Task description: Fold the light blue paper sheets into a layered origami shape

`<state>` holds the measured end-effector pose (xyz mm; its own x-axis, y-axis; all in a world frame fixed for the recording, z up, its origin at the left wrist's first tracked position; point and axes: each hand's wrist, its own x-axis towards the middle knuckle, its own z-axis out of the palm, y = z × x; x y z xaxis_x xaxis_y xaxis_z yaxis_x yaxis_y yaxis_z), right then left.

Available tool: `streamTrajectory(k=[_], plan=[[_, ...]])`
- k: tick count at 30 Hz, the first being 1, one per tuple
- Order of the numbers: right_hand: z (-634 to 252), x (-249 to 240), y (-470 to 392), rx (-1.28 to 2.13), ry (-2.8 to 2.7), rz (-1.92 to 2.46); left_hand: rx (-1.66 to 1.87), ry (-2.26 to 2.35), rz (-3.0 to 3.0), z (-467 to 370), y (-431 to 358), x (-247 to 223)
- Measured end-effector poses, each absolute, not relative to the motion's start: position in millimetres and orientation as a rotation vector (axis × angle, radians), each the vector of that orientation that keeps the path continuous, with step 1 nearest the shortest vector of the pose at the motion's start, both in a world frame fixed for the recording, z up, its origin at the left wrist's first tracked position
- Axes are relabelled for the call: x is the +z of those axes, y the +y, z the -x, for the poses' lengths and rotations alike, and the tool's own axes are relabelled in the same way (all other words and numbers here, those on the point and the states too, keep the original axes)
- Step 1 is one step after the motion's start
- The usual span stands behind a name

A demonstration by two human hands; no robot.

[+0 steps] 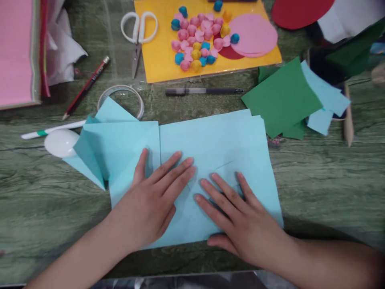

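Note:
A stack of light blue paper sheets (210,144) lies on the green wood-grain table (325,180) right in front of me. My left hand (153,200) rests flat on the paper, fingers spread and pointing up and to the right. My right hand (237,220) lies flat beside it, fingers pointing up and to the left, thumb at the paper's near edge. Both palms press on the sheets and hold nothing. More light blue sheets (114,136) fan out to the left, some folded or tilted.
Behind the paper lie a grey pen (204,91), a tape roll (123,94), a red pencil (86,87), a white pen (51,129) and a white oval object (60,142). White scissors (138,32) sit by a yellow sheet (156,56) with small paper flowers (198,40). Green paper (279,98) lies right.

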<state>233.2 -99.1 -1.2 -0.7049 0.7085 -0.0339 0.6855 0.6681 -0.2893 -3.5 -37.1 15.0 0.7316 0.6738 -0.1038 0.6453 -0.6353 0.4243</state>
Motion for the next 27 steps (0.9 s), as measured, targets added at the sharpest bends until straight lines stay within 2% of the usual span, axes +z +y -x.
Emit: streamTrajectory(k=[27], plan=[[-232.3, -2.8, -98.9, 0.369, -2.767, 1.163, -0.051, 0.943, -2.523, 10.6, -29.9, 17.4]])
